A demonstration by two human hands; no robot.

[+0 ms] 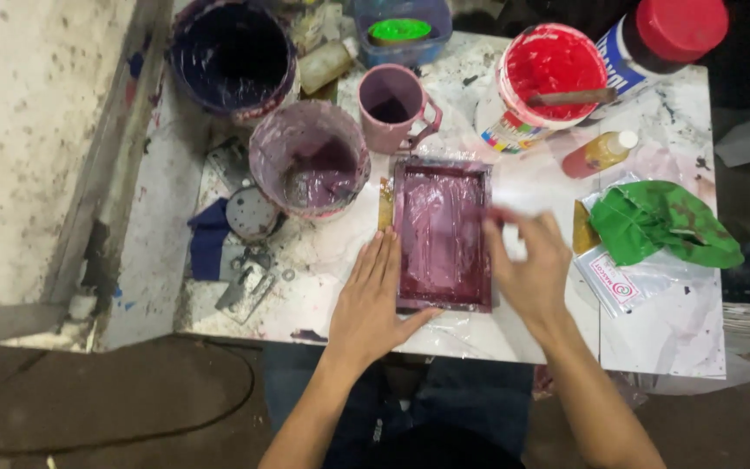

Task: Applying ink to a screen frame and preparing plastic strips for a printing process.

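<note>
- Lying between my two hands on the paint-stained table (514,182), I see the small purple-inked frame (443,233).
- My left hand (373,300) rests flat, fingers straight, against the frame's left edge.
- My right hand (527,260) is blurred, fingers spread at its right edge, gripping nothing I can see.

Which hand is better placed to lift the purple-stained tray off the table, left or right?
Probably the left hand: it lies flat along the tray's left edge, touching it. The right hand is blurred at the tray's right edge, so its contact is unclear.
</note>
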